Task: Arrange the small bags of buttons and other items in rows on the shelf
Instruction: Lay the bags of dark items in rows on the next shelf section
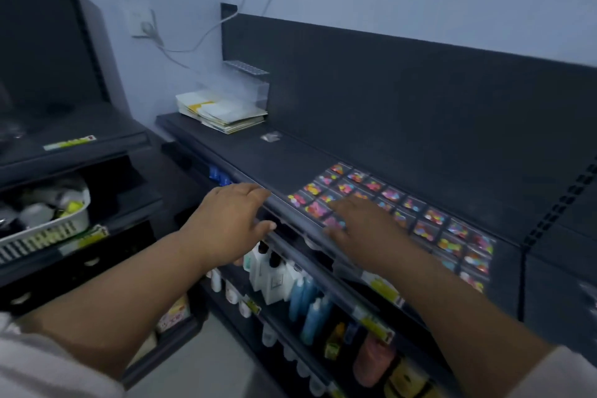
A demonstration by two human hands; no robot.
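A white slotted basket (48,229) of pale containers sat in the dark unit at far left, below a shelf edge that carried a yellow-green label strip (69,142). On the wall behind, a socket (140,22) held a plug, and a pale cable (206,32) ran up from it past the shelf's dark back panel (403,100). A stack of white and yellow paper packets (223,113) lay at the left end of the top shelf (258,158), in front of a clear plastic box (242,84), with one small clear bag (271,137) lying alone just to their right.

The person's left hand (229,223) hovered palm down over the shelf's front edge, its fingers loosely apart and holding nothing. The right hand (365,229) lay flat on the near corner of the small bags of buttons (433,220), fingers spread and pressed on the bags rather than clamped around any. The bags, clear and filled with bright multicoloured pieces, lay flat in close rows across the right half of the top shelf, edge to edge, reaching almost to the upright at its right end.

Below the hands, the lower shelves held white pump bottles (271,268), blue bottles (310,307) and a pink bottle (371,362), behind yellow price labels (384,291).
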